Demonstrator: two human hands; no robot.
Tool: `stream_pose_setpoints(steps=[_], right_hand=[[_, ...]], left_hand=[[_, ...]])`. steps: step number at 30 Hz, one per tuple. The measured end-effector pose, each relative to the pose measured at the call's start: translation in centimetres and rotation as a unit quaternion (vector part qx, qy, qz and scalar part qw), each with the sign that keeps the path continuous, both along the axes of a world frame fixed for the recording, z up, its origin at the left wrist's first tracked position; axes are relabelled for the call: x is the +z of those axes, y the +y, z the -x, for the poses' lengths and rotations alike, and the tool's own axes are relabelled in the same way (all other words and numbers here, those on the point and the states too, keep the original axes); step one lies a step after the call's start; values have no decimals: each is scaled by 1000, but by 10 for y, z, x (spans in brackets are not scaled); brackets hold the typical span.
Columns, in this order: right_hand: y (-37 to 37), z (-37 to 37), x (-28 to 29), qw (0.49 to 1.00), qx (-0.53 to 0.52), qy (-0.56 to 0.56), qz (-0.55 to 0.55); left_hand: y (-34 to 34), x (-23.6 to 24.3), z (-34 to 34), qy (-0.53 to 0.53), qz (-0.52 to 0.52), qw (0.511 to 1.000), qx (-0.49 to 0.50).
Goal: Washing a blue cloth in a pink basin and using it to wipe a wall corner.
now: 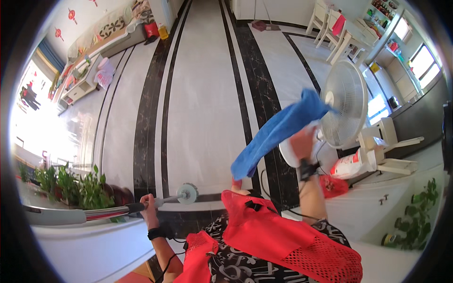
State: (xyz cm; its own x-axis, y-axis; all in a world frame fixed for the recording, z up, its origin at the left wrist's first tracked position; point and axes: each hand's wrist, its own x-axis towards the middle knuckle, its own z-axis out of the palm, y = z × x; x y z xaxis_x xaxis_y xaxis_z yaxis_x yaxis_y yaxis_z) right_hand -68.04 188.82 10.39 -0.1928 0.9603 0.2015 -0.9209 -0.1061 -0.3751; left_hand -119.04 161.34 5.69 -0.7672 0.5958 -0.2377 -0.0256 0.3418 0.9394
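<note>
My right hand [302, 144] is raised and shut on a long blue cloth [278, 129]. The cloth's upper end lies against the grille of a white standing fan [344, 104], and its lower end hangs down to the left. My left hand [150, 212] grips a thin metal rod [165, 201] with a black sleeve and a round grey end [188, 193]. The rod runs left into a silver and red bar lying along a white ledge [94, 245]. I wear a red mesh vest [269, 236] and a dark band on each wrist.
Green potted plants [71, 188] stand behind the ledge at the left. A white bottle with a red label [351, 165] and a red bag [332, 186] lie on a white cabinet [377, 203] by the fan. White chairs [330, 23] stand far right, a sofa [108, 33] far left.
</note>
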Motion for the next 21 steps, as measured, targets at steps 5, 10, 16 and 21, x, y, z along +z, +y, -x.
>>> stream_pose_setpoints(steps=[5,10,16,21], right_hand=[[70,141,-39,954,116,-120,249],[193,160,-57,908,170,-196,328],[346,152,-93,858,99,-387,321],[384,60,-212,679,34,-672,293]], left_hand=[[102,15,42,84,-56,995,-12],[197,6,65,56,-58,996,29],[332,-45,112,15,-42,998,48],[501,-37,146,-2,-5,1000,29]])
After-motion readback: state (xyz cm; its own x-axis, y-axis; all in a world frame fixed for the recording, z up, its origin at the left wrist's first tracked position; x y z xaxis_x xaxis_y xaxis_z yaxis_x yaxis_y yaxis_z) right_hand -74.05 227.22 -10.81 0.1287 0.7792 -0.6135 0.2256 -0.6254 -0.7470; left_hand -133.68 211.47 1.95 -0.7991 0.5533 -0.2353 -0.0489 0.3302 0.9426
